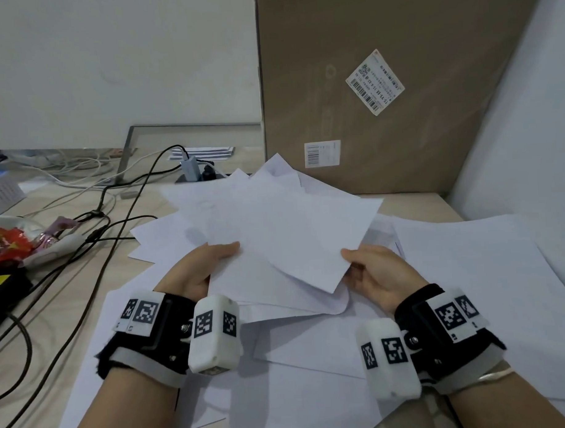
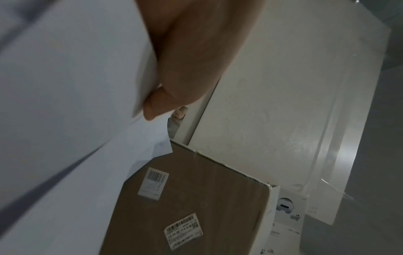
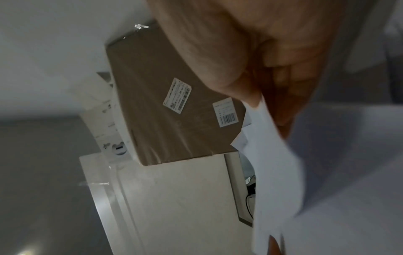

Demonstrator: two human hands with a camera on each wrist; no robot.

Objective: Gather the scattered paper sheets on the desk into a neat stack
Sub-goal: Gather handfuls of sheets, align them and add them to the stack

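A loose bundle of white paper sheets (image 1: 275,233) is held above the desk between both hands, its corners fanned out unevenly. My left hand (image 1: 200,268) grips the bundle's left edge, thumb on top; in the left wrist view the thumb (image 2: 187,65) presses on the sheets (image 2: 65,86). My right hand (image 1: 373,271) pinches the right edge, thumb over the top sheet; the right wrist view shows the paper (image 3: 279,172) between thumb (image 3: 218,60) and fingers. More white sheets (image 1: 311,357) lie spread flat on the desk under and around the hands.
A tall brown cardboard box (image 1: 382,82) with labels stands at the back of the desk. Black and white cables (image 1: 114,216) trail across the left side, near snack wrappers (image 1: 10,245) and a USB adapter (image 1: 190,167). A white wall (image 1: 528,125) closes the right.
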